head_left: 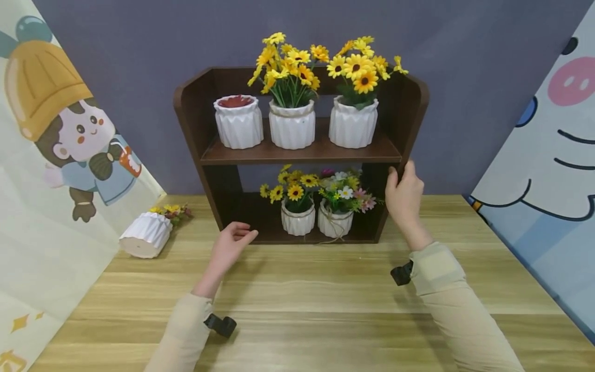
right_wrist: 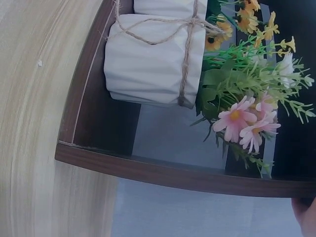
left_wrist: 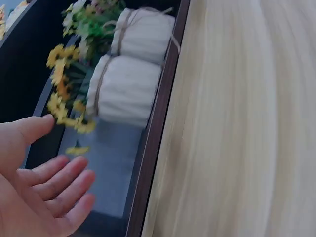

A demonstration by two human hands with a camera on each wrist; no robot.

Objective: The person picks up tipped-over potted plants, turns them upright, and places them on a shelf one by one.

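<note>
A dark brown two-tier shelf (head_left: pixel 302 154) stands on the wooden table. My right hand (head_left: pixel 405 199) grips its right side panel at mid height, thumb on the inner side; only a bit of that hand (right_wrist: pixel 305 215) enters the right wrist view. Near the shelf's lower left corner is my left hand (head_left: pixel 230 249), fingers loosely bent and holding nothing. On the lower tier sit a white pot of yellow flowers (head_left: pixel 298 222) and a twine-tied pot of mixed flowers (head_left: pixel 334 223). The upper tier bears a flowerless white pot (head_left: pixel 239 124) and two pots with yellow flowers (head_left: pixel 292 126).
Left of the shelf, another white flower pot (head_left: pixel 146 235) lies on its side on the table (head_left: pixel 316 299), its flowers toward the back. Cartoon-printed panels (head_left: pixel 60 181) flank the table, and a grey-blue backdrop (head_left: pixel 139 62) hangs behind the shelf.
</note>
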